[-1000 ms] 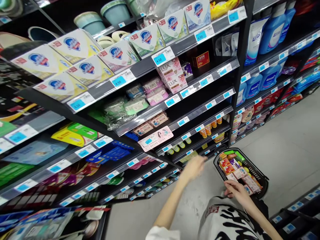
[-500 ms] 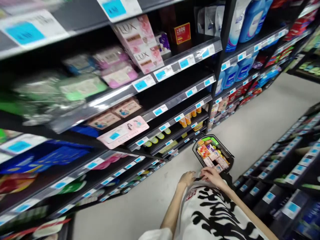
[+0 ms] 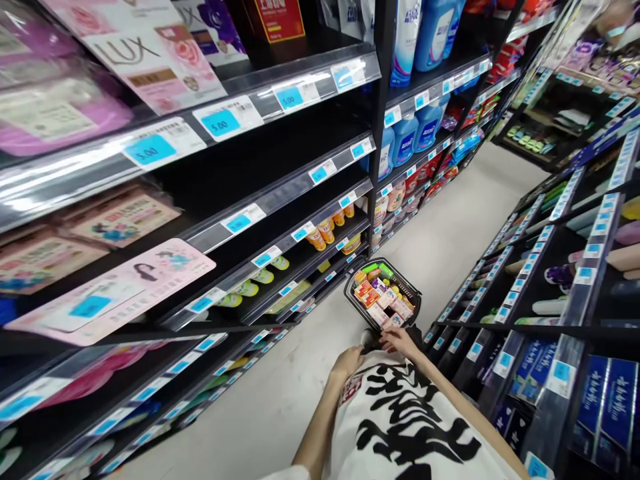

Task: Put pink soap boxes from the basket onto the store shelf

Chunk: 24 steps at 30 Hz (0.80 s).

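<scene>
My left hand (image 3: 349, 361) is at the lower end of my white shirt (image 3: 415, 420), fingers curled together. My right hand (image 3: 399, 341) is beside it, fingers bent inward, close to the near rim of a black shopping basket (image 3: 351, 303). A dark shape lies between the two hands. What the fingers hold there is too small to make out. Inside the basket are small boxes, among them a red and yellow box (image 3: 367, 293) and a pale pink box (image 3: 401, 309), with a bright green item (image 3: 385, 269) at the far end.
On the left stand black shelves with LUX soap boxes (image 3: 150, 57), orange bottles (image 3: 326, 230) and blue detergent bottles (image 3: 404, 139). A pink sign (image 3: 117, 290) juts out from them. More shelving (image 3: 537, 287) lines the right. The pale aisle floor (image 3: 467, 190) runs between.
My view has moved forward along the aisle, so the LUX boxes have slid left and look larger. The basket and both hands remain together ahead of me.
</scene>
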Each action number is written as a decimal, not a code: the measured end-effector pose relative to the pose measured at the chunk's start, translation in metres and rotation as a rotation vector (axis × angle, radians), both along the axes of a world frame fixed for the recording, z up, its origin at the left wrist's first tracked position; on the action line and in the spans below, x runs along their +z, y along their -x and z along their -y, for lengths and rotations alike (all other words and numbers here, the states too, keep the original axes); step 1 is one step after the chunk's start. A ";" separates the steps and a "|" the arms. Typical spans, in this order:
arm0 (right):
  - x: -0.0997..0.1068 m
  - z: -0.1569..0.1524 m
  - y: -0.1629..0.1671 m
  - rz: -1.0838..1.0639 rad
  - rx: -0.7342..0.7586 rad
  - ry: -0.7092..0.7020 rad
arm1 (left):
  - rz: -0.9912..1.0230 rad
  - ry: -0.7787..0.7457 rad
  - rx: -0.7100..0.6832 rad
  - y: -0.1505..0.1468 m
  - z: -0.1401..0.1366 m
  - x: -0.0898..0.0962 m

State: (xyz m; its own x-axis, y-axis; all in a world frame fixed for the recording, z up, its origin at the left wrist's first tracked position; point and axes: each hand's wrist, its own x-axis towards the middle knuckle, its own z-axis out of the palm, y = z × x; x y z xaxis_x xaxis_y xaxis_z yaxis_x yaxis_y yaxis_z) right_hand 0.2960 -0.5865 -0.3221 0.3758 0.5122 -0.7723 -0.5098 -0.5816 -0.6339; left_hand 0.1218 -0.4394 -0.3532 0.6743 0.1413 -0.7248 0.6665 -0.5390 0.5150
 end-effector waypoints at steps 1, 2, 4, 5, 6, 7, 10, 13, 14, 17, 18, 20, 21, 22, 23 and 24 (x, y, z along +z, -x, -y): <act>-0.007 0.006 -0.005 0.010 -0.038 0.037 | 0.005 0.015 0.011 -0.001 0.000 -0.005; -0.014 0.012 -0.010 0.022 -0.077 0.076 | 0.009 0.028 0.025 -0.001 -0.001 -0.011; -0.028 0.025 -0.020 0.046 -0.149 0.153 | 0.012 0.051 0.066 -0.002 -0.001 -0.023; -0.035 0.032 -0.025 0.058 -0.180 0.189 | 0.012 0.062 0.093 -0.002 0.000 -0.029; -0.042 0.038 -0.028 0.074 -0.208 0.223 | 0.012 0.073 0.124 -0.001 0.001 -0.035; -0.048 0.045 -0.031 0.091 -0.231 0.255 | 0.008 0.084 0.160 0.000 0.003 -0.042; -0.068 0.063 -0.036 0.151 -0.260 0.347 | -0.023 0.113 0.288 0.005 0.009 -0.060; -0.086 0.080 -0.039 0.231 -0.233 0.417 | -0.096 0.123 0.412 0.015 0.014 -0.074; -0.091 0.085 -0.041 0.268 -0.218 0.434 | -0.123 0.124 0.445 0.018 0.015 -0.078; -0.102 0.096 -0.049 0.391 -0.152 0.464 | -0.172 0.124 0.512 0.022 0.014 -0.082; -0.105 0.097 -0.052 0.426 -0.123 0.471 | -0.178 0.123 0.524 0.022 0.014 -0.082; -0.111 0.096 -0.059 0.487 -0.055 0.479 | -0.183 0.118 0.539 0.018 0.014 -0.079; -0.114 0.093 -0.062 0.515 -0.017 0.482 | -0.185 0.116 0.543 0.015 0.016 -0.076; -0.117 0.088 -0.066 0.543 0.023 0.485 | -0.189 0.114 0.547 0.013 0.019 -0.073; -0.122 0.082 -0.070 0.570 0.064 0.489 | -0.195 0.111 0.551 0.012 0.022 -0.069; -0.127 0.074 -0.073 0.596 0.106 0.496 | -0.206 0.102 0.558 0.012 0.027 -0.064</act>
